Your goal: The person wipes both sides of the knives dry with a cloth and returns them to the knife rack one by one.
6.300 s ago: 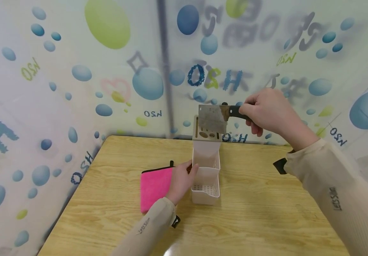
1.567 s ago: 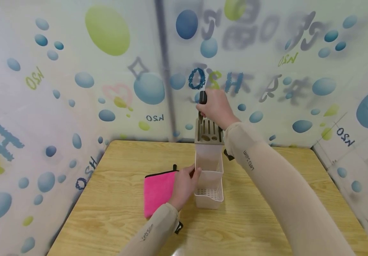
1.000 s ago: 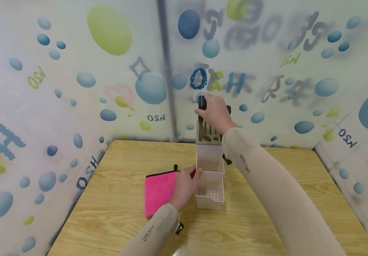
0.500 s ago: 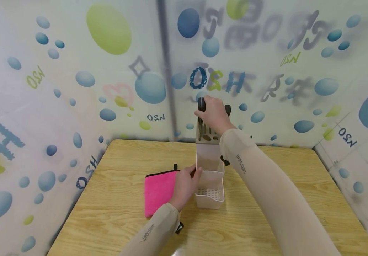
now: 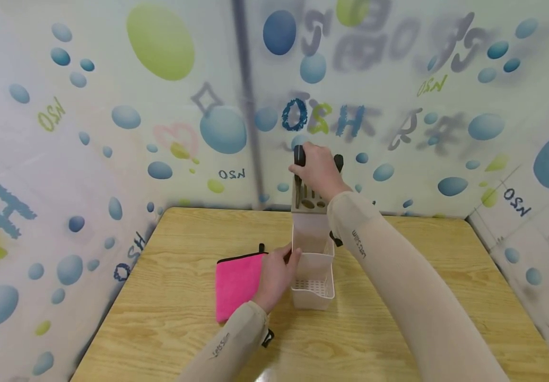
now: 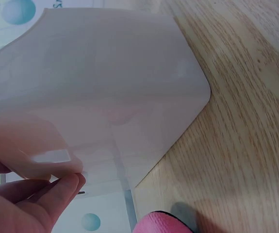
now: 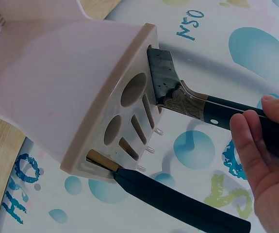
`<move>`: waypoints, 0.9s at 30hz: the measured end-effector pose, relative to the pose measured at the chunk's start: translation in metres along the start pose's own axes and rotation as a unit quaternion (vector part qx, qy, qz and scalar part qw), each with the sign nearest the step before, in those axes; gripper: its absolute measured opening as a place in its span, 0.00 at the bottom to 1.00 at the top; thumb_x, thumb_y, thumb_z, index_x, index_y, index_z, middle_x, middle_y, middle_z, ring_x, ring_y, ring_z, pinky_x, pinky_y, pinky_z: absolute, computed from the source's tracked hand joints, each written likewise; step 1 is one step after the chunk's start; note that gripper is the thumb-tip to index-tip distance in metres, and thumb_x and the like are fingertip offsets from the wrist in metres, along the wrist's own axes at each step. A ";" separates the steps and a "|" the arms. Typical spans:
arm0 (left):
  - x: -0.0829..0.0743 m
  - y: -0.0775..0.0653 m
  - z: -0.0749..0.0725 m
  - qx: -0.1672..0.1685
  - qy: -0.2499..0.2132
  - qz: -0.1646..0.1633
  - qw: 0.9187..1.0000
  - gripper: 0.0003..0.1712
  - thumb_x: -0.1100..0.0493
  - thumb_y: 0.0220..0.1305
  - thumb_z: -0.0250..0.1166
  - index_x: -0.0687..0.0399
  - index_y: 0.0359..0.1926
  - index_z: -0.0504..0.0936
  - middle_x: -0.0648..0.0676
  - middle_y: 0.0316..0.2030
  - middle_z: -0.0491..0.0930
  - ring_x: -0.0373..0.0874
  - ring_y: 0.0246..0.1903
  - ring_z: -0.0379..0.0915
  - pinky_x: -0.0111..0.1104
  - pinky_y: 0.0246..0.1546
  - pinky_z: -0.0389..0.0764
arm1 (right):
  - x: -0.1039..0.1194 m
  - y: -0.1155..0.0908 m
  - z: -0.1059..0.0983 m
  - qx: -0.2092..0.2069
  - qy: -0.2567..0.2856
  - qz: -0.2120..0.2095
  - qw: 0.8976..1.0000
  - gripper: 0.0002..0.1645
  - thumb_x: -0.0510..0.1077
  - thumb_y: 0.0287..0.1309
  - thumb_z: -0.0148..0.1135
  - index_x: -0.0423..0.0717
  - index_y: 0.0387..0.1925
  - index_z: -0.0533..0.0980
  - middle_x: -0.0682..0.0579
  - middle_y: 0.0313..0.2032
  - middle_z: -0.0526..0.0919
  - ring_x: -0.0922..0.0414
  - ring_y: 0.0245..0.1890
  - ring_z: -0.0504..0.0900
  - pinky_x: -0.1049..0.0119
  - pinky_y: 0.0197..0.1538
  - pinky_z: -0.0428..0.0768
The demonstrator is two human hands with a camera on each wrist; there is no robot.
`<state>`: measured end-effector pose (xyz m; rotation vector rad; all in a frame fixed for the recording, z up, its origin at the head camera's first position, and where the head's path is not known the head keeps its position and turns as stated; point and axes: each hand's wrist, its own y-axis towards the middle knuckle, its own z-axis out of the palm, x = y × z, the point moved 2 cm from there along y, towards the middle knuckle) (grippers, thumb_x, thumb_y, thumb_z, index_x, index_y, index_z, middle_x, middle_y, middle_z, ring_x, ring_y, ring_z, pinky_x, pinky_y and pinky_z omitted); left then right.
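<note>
My right hand grips the black handle of a cleaver, whose blade is partly in an end slot of a pale knife holder. Part of the blade still shows above the slotted top. A second knife with a black handle stands in the slot at the opposite end. My left hand holds the left side of the holder; in the left wrist view its fingers pinch the edge beside an opening in the wall.
A pink cloth pouch with a black edge lies left of the holder on the wooden table. The holder has two open baskets at its front, the lower one with a perforated bottom. A patterned wall rises behind.
The cleaver was held sideways above the holder; now its handle points up and its blade is in the left slot, slightly lower than 1.6 s ago. My left hand stays on the holder.
</note>
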<state>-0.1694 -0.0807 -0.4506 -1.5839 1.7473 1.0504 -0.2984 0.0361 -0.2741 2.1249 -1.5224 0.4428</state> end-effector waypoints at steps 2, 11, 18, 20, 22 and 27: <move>0.000 0.001 0.000 0.001 -0.001 -0.002 1.000 0.21 0.56 0.77 0.60 0.66 0.61 0.83 0.62 0.46 0.88 0.43 0.38 0.83 0.40 0.37 0.88 | 0.000 0.000 0.000 0.001 0.001 0.002 1.000 0.18 0.47 0.71 0.64 0.36 0.49 0.73 0.38 0.42 0.80 0.45 0.40 0.79 0.53 0.42 0.80; 0.002 0.002 0.003 0.010 0.001 -0.018 1.000 0.22 0.54 0.77 0.61 0.65 0.62 0.82 0.62 0.48 0.88 0.44 0.41 0.84 0.40 0.40 0.89 | -0.006 -0.003 -0.001 0.021 0.021 0.010 1.000 0.18 0.47 0.70 0.65 0.37 0.49 0.73 0.41 0.41 0.80 0.47 0.37 0.79 0.57 0.39 0.80; 0.001 0.005 0.000 0.027 -0.011 0.001 1.000 0.22 0.56 0.78 0.60 0.70 0.60 0.82 0.64 0.48 0.87 0.51 0.42 0.88 0.41 0.41 0.90 | -0.009 -0.013 -0.012 0.029 0.000 -0.003 1.000 0.18 0.50 0.70 0.65 0.38 0.44 0.75 0.41 0.39 0.81 0.48 0.35 0.79 0.56 0.39 0.79; 0.001 0.006 -0.002 0.037 -0.009 0.006 0.999 0.22 0.57 0.78 0.59 0.71 0.61 0.81 0.65 0.51 0.86 0.53 0.44 0.88 0.42 0.42 0.90 | -0.009 -0.017 -0.015 0.034 -0.003 -0.005 0.999 0.20 0.50 0.70 0.65 0.36 0.48 0.76 0.41 0.42 0.82 0.47 0.40 0.80 0.54 0.44 0.81; 0.001 0.006 -0.006 0.049 -0.006 0.006 0.999 0.23 0.56 0.78 0.59 0.72 0.62 0.80 0.67 0.54 0.84 0.55 0.45 0.88 0.43 0.43 0.90 | -0.011 -0.022 -0.018 0.040 -0.001 -0.009 0.999 0.23 0.50 0.71 0.64 0.35 0.53 0.76 0.40 0.47 0.83 0.46 0.45 0.82 0.52 0.50 0.83; 0.002 0.007 -0.013 0.066 0.004 -0.019 0.998 0.27 0.54 0.78 0.59 0.71 0.65 0.77 0.68 0.61 0.80 0.57 0.48 0.87 0.46 0.44 0.89 | -0.018 -0.037 -0.026 0.044 0.016 -0.026 0.999 0.24 0.50 0.72 0.62 0.34 0.57 0.77 0.38 0.50 0.85 0.45 0.50 0.84 0.49 0.54 0.84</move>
